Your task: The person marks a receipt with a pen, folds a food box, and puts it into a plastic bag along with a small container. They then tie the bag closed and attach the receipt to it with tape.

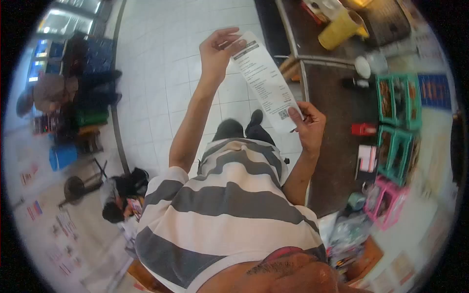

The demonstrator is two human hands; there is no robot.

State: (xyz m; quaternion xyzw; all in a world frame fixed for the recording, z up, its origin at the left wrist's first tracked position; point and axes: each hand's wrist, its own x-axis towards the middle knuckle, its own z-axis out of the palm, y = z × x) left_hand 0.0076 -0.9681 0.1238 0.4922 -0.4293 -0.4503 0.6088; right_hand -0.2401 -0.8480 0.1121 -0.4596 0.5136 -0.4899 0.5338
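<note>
A long white printed receipt is stretched at a slant between my two hands, dark header at the top and a QR code near the lower end. My left hand pinches its upper left corner, thumb on the printed face and the other fingers extended above. At the bottom right corner, my right hand grips the paper with the thumb in front and the fingers partly hidden behind. The receipt hangs over the tiled floor, beside a dark counter.
Along the counter stand a yellow pitcher, green racks, a pink rack and a red box. To the left, one person is near shelves and another holds a phone. White floor tiles lie ahead.
</note>
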